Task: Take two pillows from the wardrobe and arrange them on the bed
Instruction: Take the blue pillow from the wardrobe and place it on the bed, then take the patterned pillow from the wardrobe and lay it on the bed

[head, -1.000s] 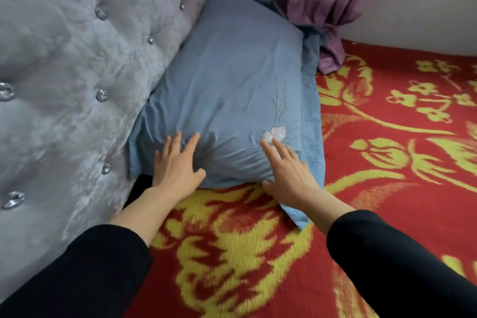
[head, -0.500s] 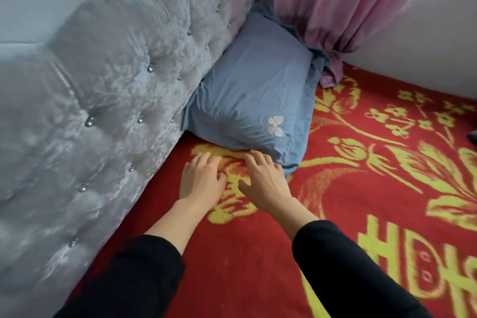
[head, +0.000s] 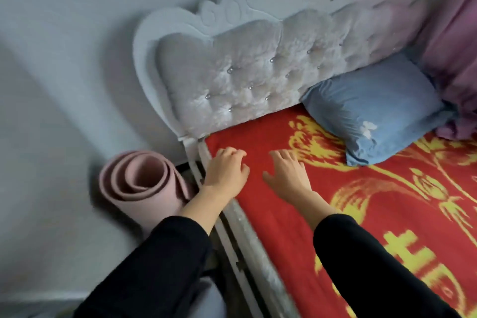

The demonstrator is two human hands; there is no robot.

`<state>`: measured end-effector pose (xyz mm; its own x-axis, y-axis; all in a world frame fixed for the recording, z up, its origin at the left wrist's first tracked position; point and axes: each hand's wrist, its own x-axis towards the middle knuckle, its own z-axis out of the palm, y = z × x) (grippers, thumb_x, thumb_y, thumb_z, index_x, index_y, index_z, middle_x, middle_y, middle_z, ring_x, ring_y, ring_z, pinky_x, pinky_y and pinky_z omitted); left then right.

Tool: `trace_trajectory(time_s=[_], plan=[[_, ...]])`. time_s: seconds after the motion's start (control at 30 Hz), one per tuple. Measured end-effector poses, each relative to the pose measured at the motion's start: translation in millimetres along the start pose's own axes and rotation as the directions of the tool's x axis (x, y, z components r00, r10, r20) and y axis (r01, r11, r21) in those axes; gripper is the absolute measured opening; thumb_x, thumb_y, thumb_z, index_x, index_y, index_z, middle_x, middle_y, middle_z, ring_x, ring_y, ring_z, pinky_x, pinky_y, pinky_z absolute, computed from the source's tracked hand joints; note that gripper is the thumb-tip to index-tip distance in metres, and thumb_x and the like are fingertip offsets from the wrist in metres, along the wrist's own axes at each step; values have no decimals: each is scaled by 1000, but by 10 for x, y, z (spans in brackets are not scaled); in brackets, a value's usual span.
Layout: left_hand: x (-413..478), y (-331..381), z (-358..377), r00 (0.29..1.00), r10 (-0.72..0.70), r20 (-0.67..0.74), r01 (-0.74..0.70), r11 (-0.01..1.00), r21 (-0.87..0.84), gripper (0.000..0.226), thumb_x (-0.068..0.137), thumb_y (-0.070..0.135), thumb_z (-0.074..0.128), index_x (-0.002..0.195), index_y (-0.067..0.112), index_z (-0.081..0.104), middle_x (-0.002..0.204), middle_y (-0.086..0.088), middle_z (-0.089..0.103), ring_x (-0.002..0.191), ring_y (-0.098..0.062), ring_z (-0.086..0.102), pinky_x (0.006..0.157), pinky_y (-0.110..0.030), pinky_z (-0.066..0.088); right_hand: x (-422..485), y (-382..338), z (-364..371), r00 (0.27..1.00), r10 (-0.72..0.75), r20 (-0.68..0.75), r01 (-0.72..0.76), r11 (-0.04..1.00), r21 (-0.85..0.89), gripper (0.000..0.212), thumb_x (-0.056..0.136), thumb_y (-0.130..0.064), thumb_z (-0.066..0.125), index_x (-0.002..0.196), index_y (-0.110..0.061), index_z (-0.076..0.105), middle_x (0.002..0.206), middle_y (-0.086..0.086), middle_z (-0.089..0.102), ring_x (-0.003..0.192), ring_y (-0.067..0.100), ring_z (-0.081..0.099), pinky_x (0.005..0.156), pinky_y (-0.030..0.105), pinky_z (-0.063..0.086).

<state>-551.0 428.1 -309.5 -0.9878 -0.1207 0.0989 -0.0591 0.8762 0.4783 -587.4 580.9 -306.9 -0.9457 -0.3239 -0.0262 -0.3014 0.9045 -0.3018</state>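
Pillow in blue lies at the bed's head edge against the headboard, while left hand and right hand, both open and empty, hover palm-down near the bed's left head corner.

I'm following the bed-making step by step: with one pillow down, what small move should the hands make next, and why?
Probably lift both hands off the blanket and turn away for the second pillow. Only one blue pillow lies on the bed, leaning on the headboard at the curtain end. The left hand and right hand are empty, and the spot in front of them holds no pillow.
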Motion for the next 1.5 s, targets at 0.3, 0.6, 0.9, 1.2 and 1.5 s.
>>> trace_trajectory(time_s=[0.3, 0.6, 0.9, 1.2, 1.5], plan=[[-2360, -1034, -1152, 968, -166, -189, 178, 983, 51, 26, 82, 17, 51, 104, 13, 65, 110, -7, 66, 101, -29, 57, 79, -40, 49, -1503, -1932, 338, 921, -347, 177, 350, 937, 19, 42, 80, -27, 57, 118, -12, 49, 126, 11, 51, 119, 31, 43, 93, 43, 41], [-4531, -2714, -2045, 896, -385, -221, 399, 917, 23, 30, 83, 18, 53, 111, 16, 62, 113, -5, 63, 104, -26, 56, 80, -39, 50, -2862, -3925, 1195, 826, -499, 263, 497, 864, 79, 45, 83, -28, 57, 123, -11, 48, 122, 11, 55, 116, 32, 47, 92, 42, 44], [-5436, -4252, -2466, 827, -515, -226, 531, 847, 10, 26, 80, 15, 55, 104, 11, 64, 106, -11, 65, 100, -30, 56, 75, -42, 50, -3218, -5486, 2363, 774, -534, 340, 525, 842, 125, 50, 83, -30, 57, 129, -14, 45, 130, 9, 52, 121, 28, 43, 95, 39, 40], [-5519, -6174, -1900, 840, -512, -182, 527, 849, 43, 30, 80, 18, 54, 109, 13, 62, 110, -8, 66, 103, -26, 56, 77, -39, 50, -2912, -6224, 4120, 824, -444, 352, 432, 894, 117, 50, 83, -29, 57, 128, -13, 45, 129, 8, 54, 118, 29, 47, 92, 39, 45], [-5140, -8189, -393, 910, -369, -187, 382, 924, 34, 31, 78, 13, 59, 108, 12, 65, 112, -9, 67, 107, -28, 58, 86, -37, 49, -2307, -6098, 6540, 909, -309, 280, 292, 951, 100, 53, 85, -38, 57, 132, -18, 43, 133, 8, 52, 123, 27, 45, 95, 37, 43]])
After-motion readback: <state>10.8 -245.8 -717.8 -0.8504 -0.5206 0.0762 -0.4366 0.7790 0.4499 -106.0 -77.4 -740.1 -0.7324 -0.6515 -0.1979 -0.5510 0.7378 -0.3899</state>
